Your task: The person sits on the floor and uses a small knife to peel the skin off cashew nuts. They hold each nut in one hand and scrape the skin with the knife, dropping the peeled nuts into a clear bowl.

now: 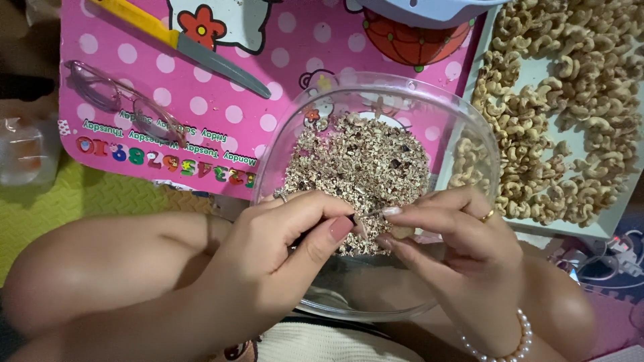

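Your left hand [282, 248] pinches a thin tool; your right hand [456, 234] grips a small nut [402, 232] over the near clear bowl [469, 134] of brown husks [359, 164]. Far left: pink dotted board [221, 100]. Right: tray [607, 218] of cashews [557, 100].

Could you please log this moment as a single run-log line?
left hand: holds thin tool | right hand: pinches cashew | under hands: clear bowl of peelings | right side: tray of cashews

Green foam floor mat [80, 201] — pink polka-dot board [221, 100] lying on it.
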